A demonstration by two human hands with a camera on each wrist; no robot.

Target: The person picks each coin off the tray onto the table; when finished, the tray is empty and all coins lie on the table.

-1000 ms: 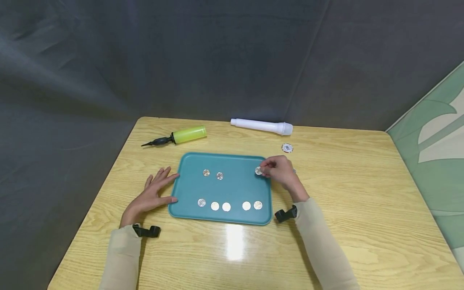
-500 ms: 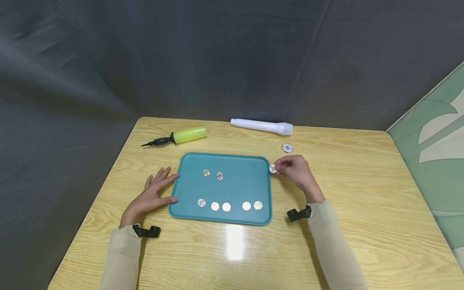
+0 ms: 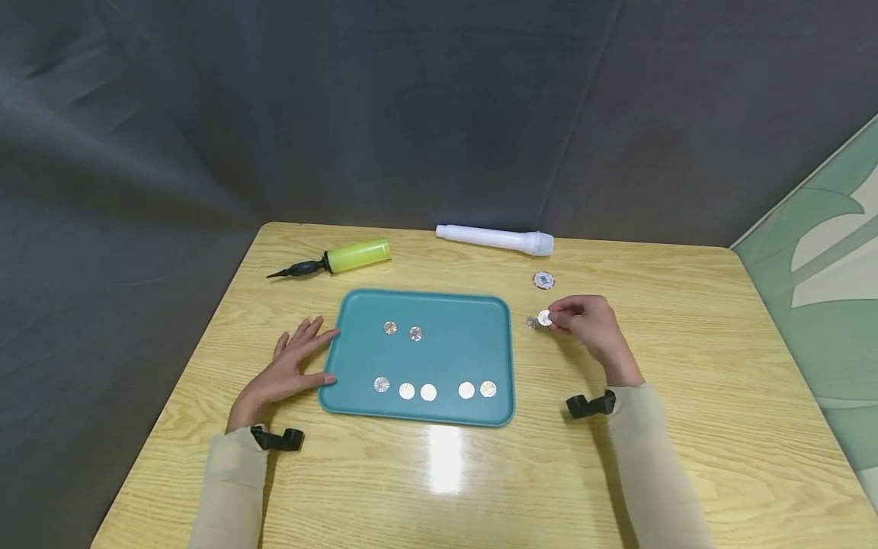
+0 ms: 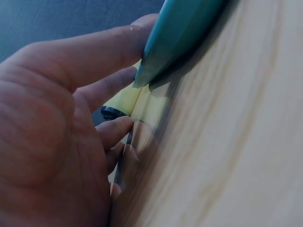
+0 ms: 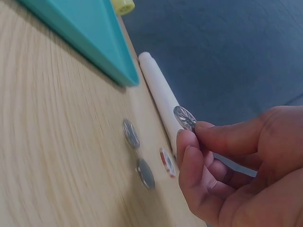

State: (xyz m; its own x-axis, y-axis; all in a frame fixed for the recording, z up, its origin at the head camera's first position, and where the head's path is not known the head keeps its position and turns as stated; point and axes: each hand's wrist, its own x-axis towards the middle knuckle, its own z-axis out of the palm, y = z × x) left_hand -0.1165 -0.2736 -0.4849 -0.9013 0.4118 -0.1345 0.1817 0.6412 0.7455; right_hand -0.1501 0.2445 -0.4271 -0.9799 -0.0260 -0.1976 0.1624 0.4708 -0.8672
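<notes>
My right hand (image 3: 588,324) pinches a silver coin (image 5: 184,118) between thumb and fingertips, off the right side of the teal tray (image 3: 453,305). Below it in the right wrist view, two more round silver coins lie on the wooden table, one nearer the tray (image 5: 131,134) and a darker one (image 5: 145,174); the hand hides the latter in the head view. With fingers spread, my left hand (image 3: 284,374) rests at the tray's left rim, thumb and index finger touching it. Inside the tray lie several coins, two toward the back (image 3: 415,333) and others along the front (image 3: 428,392).
Behind the tray are a yellow-green hand pump (image 3: 357,255) with a black nozzle and a white toy microphone (image 3: 490,237). A white-and-red poker chip (image 3: 544,280) lies beyond the right hand. Dark cloth (image 3: 411,114) hangs along the table's back edge.
My right hand has carried the pinched coin rightward from above the tray, over its right rim, to above the table, beside another coin. The left hand has stayed at the tray's left rim.
</notes>
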